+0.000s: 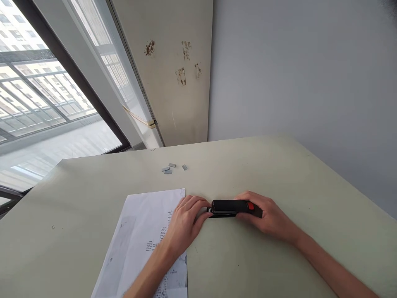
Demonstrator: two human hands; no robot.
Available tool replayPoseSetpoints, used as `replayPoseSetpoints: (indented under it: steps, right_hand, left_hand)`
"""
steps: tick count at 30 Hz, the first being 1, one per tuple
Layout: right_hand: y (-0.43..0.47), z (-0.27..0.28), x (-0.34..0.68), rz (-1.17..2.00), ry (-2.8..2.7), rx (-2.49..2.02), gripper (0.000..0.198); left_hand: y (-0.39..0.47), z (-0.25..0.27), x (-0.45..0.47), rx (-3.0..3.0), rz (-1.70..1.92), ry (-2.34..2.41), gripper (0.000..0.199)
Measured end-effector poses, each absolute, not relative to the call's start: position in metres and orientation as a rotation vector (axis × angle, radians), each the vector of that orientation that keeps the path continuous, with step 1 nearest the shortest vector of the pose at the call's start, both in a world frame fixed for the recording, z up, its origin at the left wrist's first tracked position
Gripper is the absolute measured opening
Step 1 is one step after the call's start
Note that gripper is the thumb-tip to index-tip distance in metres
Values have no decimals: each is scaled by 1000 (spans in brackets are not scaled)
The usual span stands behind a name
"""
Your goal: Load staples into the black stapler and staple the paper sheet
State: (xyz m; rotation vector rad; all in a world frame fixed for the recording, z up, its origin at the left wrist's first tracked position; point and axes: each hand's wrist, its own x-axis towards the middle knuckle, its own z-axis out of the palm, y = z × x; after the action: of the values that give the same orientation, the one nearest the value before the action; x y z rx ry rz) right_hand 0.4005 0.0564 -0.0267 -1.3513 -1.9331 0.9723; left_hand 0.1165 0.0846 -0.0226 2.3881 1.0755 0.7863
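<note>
**Black stapler held between two hands on a pale green table**

A black stapler (232, 207) with a red patch near its right end lies lengthwise just below the centre of the frame, resting on the table (279, 174). The right hand (269, 216) is closed over its right end, fingers curled across the top. The left hand (185, 224) meets its left end with the fingertips, fingers loosely bent and not wrapped around it; the heel of this hand rests on the right edge of a printed paper sheet (139, 236), which lies flat in the lower centre-left of the frame and runs off the bottom edge. Above the sheet, well apart from the stapler, a few short strips of staples (169, 168) lie scattered on the table. A large window (46, 103) fills the upper left; a grey wall (294, 74) fills the upper right.
</note>
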Motion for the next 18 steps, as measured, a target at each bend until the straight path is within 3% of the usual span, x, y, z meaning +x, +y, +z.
replayPoseSetpoints:
  steps: [18]
  right_hand:
    - [66, -15, 430, 1111, -1777, -1509, 35]
  left_hand:
    - [85, -22, 116, 2375, 734, 1162, 12]
